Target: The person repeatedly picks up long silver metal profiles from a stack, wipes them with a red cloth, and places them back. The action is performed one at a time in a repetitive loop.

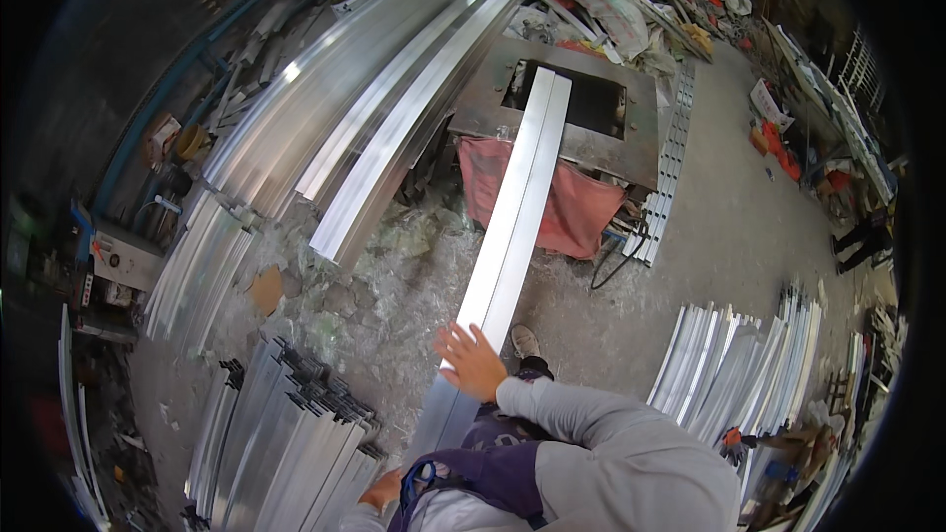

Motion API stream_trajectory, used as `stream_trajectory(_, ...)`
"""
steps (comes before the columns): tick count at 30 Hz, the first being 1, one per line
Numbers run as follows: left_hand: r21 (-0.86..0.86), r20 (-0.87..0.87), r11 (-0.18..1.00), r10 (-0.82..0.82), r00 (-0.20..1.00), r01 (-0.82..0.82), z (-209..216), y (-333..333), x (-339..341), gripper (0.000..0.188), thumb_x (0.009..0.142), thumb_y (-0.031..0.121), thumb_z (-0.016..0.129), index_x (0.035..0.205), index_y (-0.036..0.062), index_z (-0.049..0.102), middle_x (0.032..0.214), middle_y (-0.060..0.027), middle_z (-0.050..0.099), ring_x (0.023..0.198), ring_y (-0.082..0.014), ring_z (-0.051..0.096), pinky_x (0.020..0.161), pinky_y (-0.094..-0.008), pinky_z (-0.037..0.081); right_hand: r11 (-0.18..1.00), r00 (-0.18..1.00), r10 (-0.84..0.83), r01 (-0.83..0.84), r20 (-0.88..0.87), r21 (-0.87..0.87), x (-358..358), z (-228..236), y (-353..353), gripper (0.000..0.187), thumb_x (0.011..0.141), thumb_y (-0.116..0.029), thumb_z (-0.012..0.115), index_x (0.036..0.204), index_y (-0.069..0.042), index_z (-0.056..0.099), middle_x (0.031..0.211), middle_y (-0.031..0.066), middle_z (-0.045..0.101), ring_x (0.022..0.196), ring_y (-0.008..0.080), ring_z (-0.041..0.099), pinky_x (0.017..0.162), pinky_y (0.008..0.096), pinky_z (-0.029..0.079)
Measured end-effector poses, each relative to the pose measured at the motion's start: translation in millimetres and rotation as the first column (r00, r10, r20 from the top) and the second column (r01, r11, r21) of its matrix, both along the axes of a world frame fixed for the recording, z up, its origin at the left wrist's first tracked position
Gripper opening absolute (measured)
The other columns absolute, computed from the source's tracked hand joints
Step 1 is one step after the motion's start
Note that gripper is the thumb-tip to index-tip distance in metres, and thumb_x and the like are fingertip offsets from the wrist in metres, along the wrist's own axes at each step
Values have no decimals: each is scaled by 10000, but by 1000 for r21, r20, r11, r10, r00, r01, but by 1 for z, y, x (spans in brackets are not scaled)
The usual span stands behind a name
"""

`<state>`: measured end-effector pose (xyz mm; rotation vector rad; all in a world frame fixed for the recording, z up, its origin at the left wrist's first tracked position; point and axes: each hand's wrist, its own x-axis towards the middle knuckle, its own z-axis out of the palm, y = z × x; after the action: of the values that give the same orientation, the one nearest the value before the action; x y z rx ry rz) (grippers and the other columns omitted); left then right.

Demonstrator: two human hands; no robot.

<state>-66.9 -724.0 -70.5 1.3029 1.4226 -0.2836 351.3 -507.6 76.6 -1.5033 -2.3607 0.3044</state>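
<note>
A long silver aluminium profile (514, 207) with a lengthwise groove runs from beside my body to the metal table (483, 118), its far end over the table's dark rectangular opening (601, 108). My right hand (473, 363) lies on top of the near part of this profile, fingers spread flat against the metal. Low in the view, my left hand (382, 489) is close to the profile's near left side. My body and sleeve cover most of it, and its fingers cannot be made out. The profile's near end is hidden by my body.
Long aluminium profiles (325, 89) lie stacked at the far left. Bundles of profiles stand at the lower left (286, 433) and right (739, 355). Red cloth (562, 197) hangs below the table, beside a ladder-like metal strip (670, 167). Clear plastic film (374, 305) litters the floor.
</note>
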Motion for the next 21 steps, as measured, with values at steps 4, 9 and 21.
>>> stream_trajectory(4, -205, -18, 966, 159, 987, -160, 76, 14, 32, 611, 885, 373, 648, 1331, -16, 499, 1230, -214, 634, 1167, -346, 584, 964, -380, 452, 1000, 998, -6, 6, -69, 1, -9, -12, -24, 570, 945, -398, 532, 1439, -133, 431, 1518, 97, 379, 1446, 295, 267, 1169, 504, 217)
stream_trajectory(9, -202, 52, 966, 177, 983, -163, 103, 94, 108, 622, 861, 370, 683, 1319, -16, 513, 1222, -204, 639, 1164, -318, 590, 965, -380, 450, 1000, 1000, -24, 24, -4, 10, 45, 0, 60, 549, 936, -379, 550, 1424, -148, 450, 1504, 94, 398, 1434, 290, 291, 1171, 502, 218)
stream_trajectory(21, 268, 463, 960, -54, 885, -81, 159, 498, 486, 625, 774, 378, 793, 1203, -38, 609, 1090, -175, 692, 1007, -269, 660, 899, -353, 488, 906, 952, -306, 300, -27, 297, 319, 25, 356, 472, 957, -285, 525, 1369, -55, 501, 1488, 149, 412, 1405, 329, 333, 1157, 466, 258)
